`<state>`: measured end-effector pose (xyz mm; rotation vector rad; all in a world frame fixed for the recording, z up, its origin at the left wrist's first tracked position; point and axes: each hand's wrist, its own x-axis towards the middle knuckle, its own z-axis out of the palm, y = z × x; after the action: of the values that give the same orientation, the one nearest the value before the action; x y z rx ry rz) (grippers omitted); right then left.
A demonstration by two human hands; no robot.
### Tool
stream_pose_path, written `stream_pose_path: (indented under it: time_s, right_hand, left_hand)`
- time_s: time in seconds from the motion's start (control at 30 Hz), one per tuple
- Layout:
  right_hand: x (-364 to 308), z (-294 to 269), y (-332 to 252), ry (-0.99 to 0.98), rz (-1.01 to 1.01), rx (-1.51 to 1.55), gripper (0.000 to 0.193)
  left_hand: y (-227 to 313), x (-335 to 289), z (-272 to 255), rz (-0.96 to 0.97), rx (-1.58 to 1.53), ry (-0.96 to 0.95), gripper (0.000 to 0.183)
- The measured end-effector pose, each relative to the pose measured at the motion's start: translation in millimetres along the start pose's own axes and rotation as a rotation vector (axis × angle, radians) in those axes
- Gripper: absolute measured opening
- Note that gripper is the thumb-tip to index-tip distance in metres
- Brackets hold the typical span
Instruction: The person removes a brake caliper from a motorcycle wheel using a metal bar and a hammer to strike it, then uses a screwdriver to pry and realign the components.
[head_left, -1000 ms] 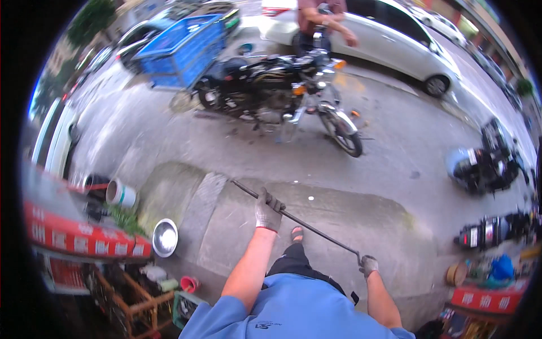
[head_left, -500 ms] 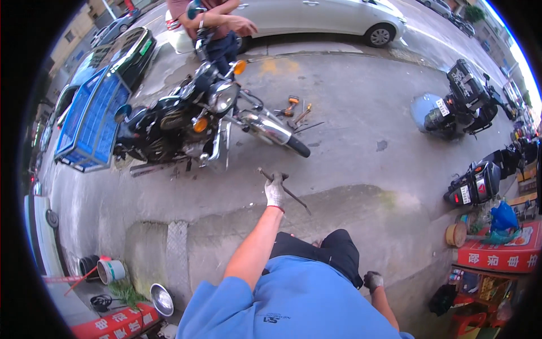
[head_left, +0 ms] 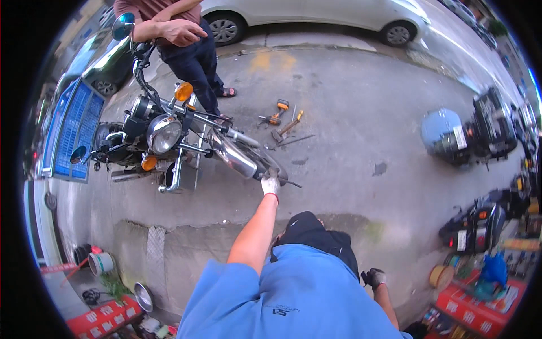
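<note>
My left hand (head_left: 271, 184), in a white work glove with a red cuff, is closed round a dark metal bar (head_left: 292, 183). The bar's thin end sticks out to the right. It is held beside the front wheel (head_left: 274, 164) of a motorcycle (head_left: 164, 134), under the chrome mudguard (head_left: 232, 155); whether it touches the tyre I cannot tell. My right hand (head_left: 374, 278), gloved with a dark palm, hangs by my right hip with loosely bent fingers and nothing visible in it.
A cordless drill (head_left: 276, 113), a hammer (head_left: 288, 126) and a thin rod (head_left: 294, 141) lie on the concrete past the wheel. A person (head_left: 189, 51) stands behind the motorcycle. Parked scooters (head_left: 480, 226) line the right side; a white car (head_left: 316, 12) stands at the back.
I have come closer to the motorcycle. My left hand has brought the bar from over bare concrete to the front wheel. My right hand stays low at my side.
</note>
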<state>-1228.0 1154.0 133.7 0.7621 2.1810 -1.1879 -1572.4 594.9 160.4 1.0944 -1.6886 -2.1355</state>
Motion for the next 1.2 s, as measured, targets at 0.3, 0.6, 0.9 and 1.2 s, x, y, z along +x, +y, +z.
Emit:
stream_pose_path:
  time_s: [0.3,0.6,0.9,1.2]
  right_hand:
    - [215.5,-127.7,-325.0,0.103,0.177,0.213,0.023]
    - [411.4,-108.5,-529.2,-0.167,0.129,-0.191,0.030]
    - [587.2,-72.9,-735.2,-0.450,0.047,-0.512,0.027]
    - [815.8,22.8,-885.6,-0.616,-0.297,-0.993,0.024]
  left_hand:
    - [-20.2,130.9,93.1,-0.051,0.050,0.282,0.041]
    - [-131.6,256.5,115.3,-0.160,0.096,0.480,0.037]
    - [-107.5,306.9,139.4,-0.136,-0.044,0.760,0.026]
    - [20.4,318.4,206.3,-0.117,0.110,1.099,0.027]
